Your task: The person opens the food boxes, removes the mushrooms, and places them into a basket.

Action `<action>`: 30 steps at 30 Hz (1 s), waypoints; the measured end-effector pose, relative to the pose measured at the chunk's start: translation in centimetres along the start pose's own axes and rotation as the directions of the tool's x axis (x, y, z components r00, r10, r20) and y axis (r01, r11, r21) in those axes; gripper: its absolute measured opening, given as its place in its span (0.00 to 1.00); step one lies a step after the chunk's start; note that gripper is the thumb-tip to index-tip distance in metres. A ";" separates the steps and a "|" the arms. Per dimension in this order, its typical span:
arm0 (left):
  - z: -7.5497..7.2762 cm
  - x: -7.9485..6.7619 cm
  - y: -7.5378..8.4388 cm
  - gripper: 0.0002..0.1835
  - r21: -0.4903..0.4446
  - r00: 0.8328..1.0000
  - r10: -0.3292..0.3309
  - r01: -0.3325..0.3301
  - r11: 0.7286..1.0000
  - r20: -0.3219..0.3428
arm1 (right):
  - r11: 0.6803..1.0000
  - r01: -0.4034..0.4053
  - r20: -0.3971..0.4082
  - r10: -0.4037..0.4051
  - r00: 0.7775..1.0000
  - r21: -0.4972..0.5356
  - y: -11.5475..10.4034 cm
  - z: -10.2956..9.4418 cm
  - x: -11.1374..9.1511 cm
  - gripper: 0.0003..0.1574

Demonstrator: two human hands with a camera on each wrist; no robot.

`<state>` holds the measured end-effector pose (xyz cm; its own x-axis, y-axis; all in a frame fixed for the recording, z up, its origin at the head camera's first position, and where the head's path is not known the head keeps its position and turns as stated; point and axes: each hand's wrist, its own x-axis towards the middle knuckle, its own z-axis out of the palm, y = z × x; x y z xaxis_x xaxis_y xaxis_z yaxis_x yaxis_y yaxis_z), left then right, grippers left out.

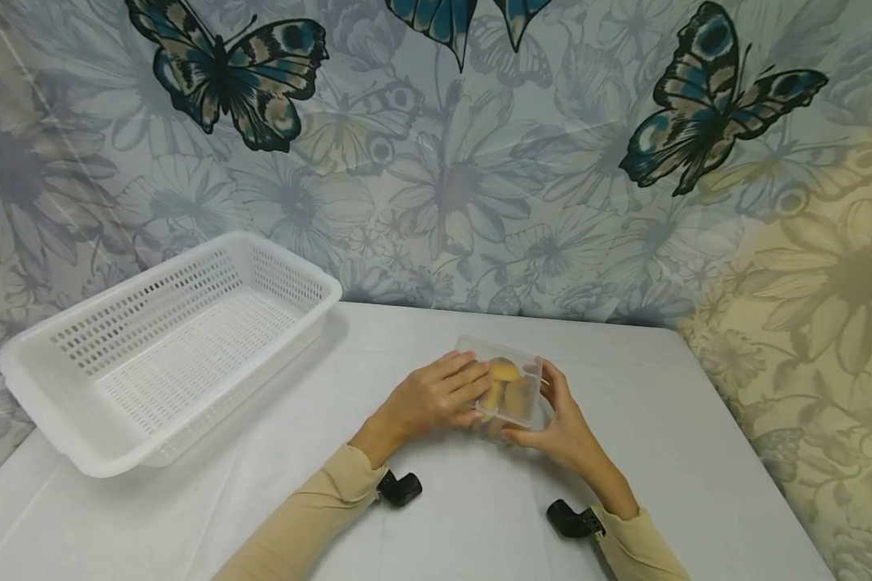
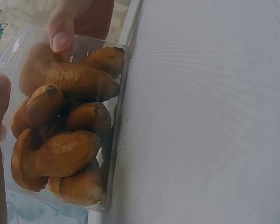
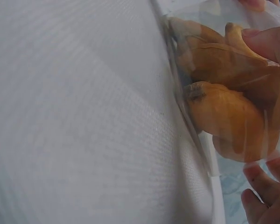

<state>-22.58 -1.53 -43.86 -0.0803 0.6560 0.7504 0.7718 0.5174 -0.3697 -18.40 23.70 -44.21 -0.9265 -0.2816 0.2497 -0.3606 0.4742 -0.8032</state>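
A clear plastic box point(image 1: 521, 403) of brown mushrooms point(image 2: 67, 154) stands on the white-covered table between both hands. My right hand point(image 1: 563, 424) grips its right end, fingers at the side and thumb point(image 2: 61, 41) against the front wall. Over the left part of the box top lies my left hand point(image 1: 436, 395), its fingers fairly straight and its thumb by the front left edge. In the right wrist view, mushrooms point(image 3: 228, 116) lie stacked behind the clear wall, and left fingers point(image 3: 266, 184) show close to the box.
To the left stands a large white perforated plastic basket point(image 1: 211, 339) with nothing visible in it. White cloth covers the table point(image 1: 668, 452). A curtain point(image 1: 450, 194) with flowers and butterflies hangs behind the table. Black wrist devices point(image 1: 574, 519) sit at both sleeves.
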 end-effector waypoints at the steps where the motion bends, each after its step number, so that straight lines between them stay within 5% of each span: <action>1: 0.0 0.0 0.0 0.24 0.012 1.000 0.006 -0.006 1.000 -0.008 | 1.000 0.000 -0.002 0.000 1.000 -0.002 0.0 0.0 0.0 0.71; 16: 0.2 0.3 0.2 0.26 0.059 0.996 0.031 -0.026 0.998 -0.084 | 1.000 -0.011 0.011 0.011 1.000 -0.001 -0.1 -0.1 -0.1 0.73; 20: -0.3 1.0 0.1 0.27 -0.011 0.994 -0.038 0.037 0.999 -0.103 | 1.000 -0.008 0.024 0.008 1.000 0.001 -0.4 -0.1 -0.1 0.73; 23: -0.7 1.3 -0.1 0.23 -0.065 0.993 -0.086 0.081 0.995 -0.079 | 1.000 -0.005 0.032 0.005 0.999 -0.001 -0.5 0.0 0.0 0.73; 30: -1.1 1.0 0.0 0.27 -0.092 0.996 -0.085 0.083 0.992 -0.020 | 0.999 -0.048 0.048 0.048 0.998 0.008 -0.5 0.0 -0.3 0.73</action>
<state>-21.98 -1.44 -42.51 -0.1328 0.5984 0.7901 0.8174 0.5169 -0.2541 -17.93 23.57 -43.91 -0.9364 -0.2986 0.1843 -0.3144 0.4804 -0.8188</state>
